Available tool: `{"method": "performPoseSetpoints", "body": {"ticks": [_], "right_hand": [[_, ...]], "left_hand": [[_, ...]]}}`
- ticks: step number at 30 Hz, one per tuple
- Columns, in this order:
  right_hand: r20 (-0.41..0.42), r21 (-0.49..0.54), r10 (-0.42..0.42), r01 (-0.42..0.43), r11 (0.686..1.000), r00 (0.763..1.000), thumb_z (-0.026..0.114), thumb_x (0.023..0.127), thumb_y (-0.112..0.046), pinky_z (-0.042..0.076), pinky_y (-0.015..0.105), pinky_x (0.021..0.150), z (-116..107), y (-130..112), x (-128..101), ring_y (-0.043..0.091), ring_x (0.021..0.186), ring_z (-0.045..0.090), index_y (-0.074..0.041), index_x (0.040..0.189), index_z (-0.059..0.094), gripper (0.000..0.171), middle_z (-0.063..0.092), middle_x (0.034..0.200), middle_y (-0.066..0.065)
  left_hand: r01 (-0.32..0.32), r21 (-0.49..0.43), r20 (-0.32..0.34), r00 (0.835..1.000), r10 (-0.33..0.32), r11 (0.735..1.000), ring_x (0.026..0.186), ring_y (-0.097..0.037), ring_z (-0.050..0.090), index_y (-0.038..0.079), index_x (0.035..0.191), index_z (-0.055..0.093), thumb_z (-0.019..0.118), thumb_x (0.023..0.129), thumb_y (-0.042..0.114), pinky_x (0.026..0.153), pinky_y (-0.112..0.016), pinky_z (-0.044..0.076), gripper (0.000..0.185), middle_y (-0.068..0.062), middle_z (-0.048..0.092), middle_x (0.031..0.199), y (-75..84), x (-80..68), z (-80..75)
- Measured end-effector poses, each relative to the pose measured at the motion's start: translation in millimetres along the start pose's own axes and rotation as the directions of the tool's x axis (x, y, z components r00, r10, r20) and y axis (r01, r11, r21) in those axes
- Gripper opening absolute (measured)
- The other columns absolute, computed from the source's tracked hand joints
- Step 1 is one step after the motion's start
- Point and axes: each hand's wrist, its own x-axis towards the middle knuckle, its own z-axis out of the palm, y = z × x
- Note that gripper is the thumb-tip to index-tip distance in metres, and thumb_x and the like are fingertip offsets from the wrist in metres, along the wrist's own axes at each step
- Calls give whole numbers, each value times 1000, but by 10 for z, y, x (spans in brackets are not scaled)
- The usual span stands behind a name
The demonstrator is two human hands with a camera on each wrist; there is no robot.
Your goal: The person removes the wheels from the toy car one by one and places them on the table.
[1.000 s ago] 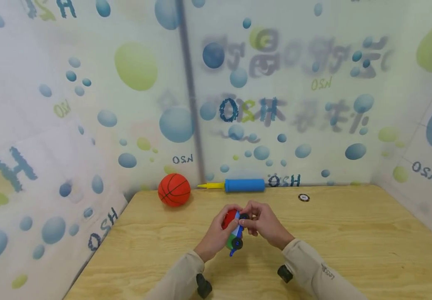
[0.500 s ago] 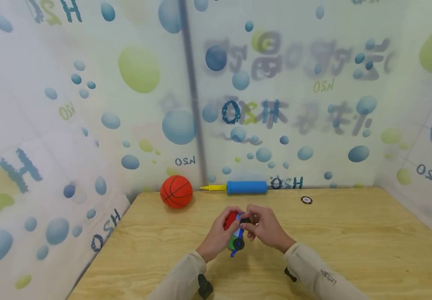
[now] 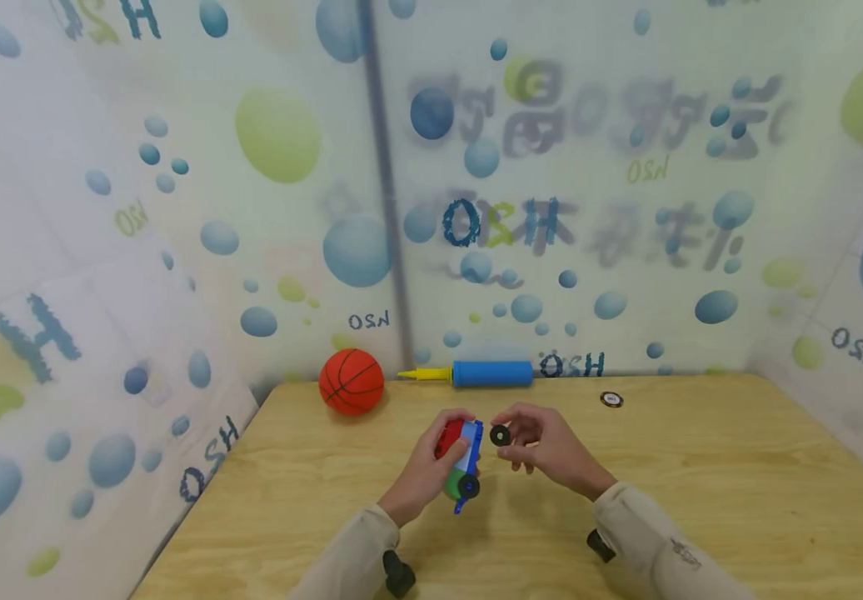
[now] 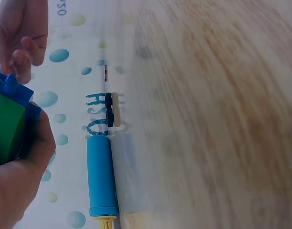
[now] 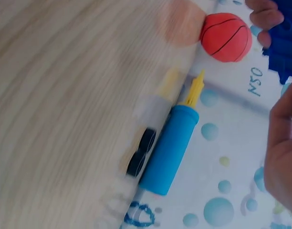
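My left hand (image 3: 424, 462) grips a toy block car (image 3: 469, 437), with red, light blue and green parts on a blue base and one black wheel (image 3: 468, 486) at its near end. Its green block (image 4: 7, 129) fills the left edge of the left wrist view. A short gap to the right, my right hand (image 3: 551, 450) pinches a loose black wheel (image 3: 495, 433) between thumb and fingers. That loose wheel is hidden in both wrist views. The car's blue base (image 5: 284, 38) faces the right hand in the right wrist view.
Along the wooden table's (image 3: 289, 500) back edge sit a red basketball (image 3: 351, 382) and a blue hand pump (image 3: 491, 373) with a yellow nozzle. A round chip (image 3: 611, 399) lies at back right. Two black wheel-like discs (image 5: 147, 139) stand before the pump.
The wheel has come off the car's far end and moved right with my right hand. My hands have drawn apart; the left one still holds the car.
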Motion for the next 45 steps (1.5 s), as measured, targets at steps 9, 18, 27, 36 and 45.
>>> {"method": "performPoseSetpoints", "body": {"ticks": [9,18,27,36,45], "right_hand": [[-11,-192,5,-7,981,1000,74,89,-11,55,34,53,-183,125,-44,19,66,65,-9,119,69,30,68,88,10],[-81,-225,70,-86,971,994,75,87,-6,42,22,56,-334,284,-62,6,59,47,0,119,70,33,57,79,5],[-47,-298,49,-61,953,998,74,88,-6,51,23,61,-471,358,-51,16,64,58,-1,114,67,27,61,77,6],[-47,-482,114,-122,867,992,76,87,-9,44,27,60,-620,447,16,10,64,53,-6,107,68,22,63,75,2],[-67,-536,201,-205,819,977,78,83,-8,47,30,61,-707,663,103,14,66,55,-4,101,69,20,65,77,5]], "left_hand": [[16,-41,15,1000,-15,999,91,-22,69,25,141,44,49,106,27,82,-36,60,36,-19,58,121,12,-54,-74],[7,-43,43,999,-5,999,89,-18,69,20,143,42,47,107,24,81,-34,59,36,-29,59,122,5,-75,-111],[2,-59,63,998,2,998,88,-18,69,18,142,42,47,107,23,80,-34,60,36,-28,59,121,-2,-77,-116],[31,-50,80,996,-27,998,91,-19,70,17,144,41,49,107,26,82,-34,59,39,-20,58,120,27,-60,-132],[33,-53,94,995,-28,998,91,-21,71,21,141,44,50,106,27,82,-36,60,36,-19,59,119,11,-33,-157]]}}
